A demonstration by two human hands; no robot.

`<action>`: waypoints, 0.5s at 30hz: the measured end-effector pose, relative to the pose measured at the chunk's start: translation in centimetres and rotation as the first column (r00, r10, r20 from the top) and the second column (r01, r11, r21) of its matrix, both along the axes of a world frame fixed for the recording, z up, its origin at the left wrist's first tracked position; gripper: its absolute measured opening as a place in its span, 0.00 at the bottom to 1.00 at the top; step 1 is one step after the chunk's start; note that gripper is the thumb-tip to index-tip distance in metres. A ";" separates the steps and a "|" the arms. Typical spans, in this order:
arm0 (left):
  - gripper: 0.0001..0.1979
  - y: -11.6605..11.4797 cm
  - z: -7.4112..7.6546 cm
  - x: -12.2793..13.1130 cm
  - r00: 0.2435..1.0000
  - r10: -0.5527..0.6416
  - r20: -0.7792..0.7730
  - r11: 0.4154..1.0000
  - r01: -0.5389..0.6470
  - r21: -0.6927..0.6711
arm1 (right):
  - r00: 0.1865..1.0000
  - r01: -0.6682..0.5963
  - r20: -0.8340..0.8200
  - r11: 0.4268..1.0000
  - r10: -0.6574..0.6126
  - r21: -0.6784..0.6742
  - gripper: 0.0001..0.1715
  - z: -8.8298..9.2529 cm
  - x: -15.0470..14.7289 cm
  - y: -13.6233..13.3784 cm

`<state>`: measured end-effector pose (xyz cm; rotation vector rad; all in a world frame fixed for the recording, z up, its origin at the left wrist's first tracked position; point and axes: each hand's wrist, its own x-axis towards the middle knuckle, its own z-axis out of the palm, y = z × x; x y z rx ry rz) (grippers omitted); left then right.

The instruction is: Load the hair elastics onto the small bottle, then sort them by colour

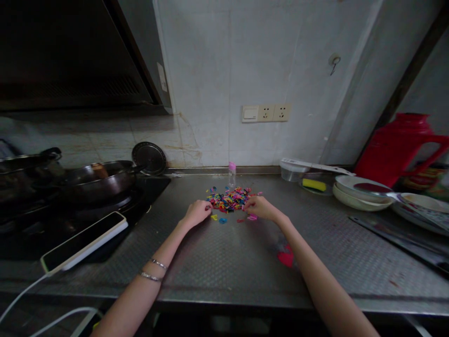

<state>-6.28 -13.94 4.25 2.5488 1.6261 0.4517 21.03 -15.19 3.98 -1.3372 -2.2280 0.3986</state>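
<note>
A pile of small, many-coloured pieces (229,200), which look like little elastic hair bands, lies on the metal countertop. My left hand (198,213) rests at the pile's left edge with its fingers curled together; what is in them, if anything, is hidden. On the opposite edge, my right hand (260,208) pinches with thumb and fingers among the pieces, and I cannot make out what it holds. A few loose pieces, among them a blue one (222,220) and a pink one (252,217), lie in front of the pile. Just behind it stands a small clear bottle (232,179) with a pink cap.
A phone (84,241) with a cable lies at left beside the stove, where a pan (101,180) sits. Under my right forearm is a clear bag with a red patch (286,256). Bowls (363,199), a yellow sponge (314,185), a knife (393,238) and a red thermos (394,150) are at right.
</note>
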 end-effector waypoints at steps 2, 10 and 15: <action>0.11 0.1 -0.1 -0.1 1.000 0.013 0.001 1.000 -0.013 0.008 | 1.000 0.023 0.021 1.000 -0.023 0.016 0.11 0.3 0.2 -0.2; 0.12 0.2 -0.1 -0.2 1.000 0.024 0.013 0.999 -0.024 0.022 | 0.974 0.143 0.176 0.989 -0.145 0.022 0.11 0.2 0.8 -0.2; 0.11 -0.1 0.2 -0.1 1.000 0.000 0.030 1.000 0.000 0.010 | 0.965 0.135 0.219 0.989 -0.144 0.057 0.10 -0.4 0.7 -0.1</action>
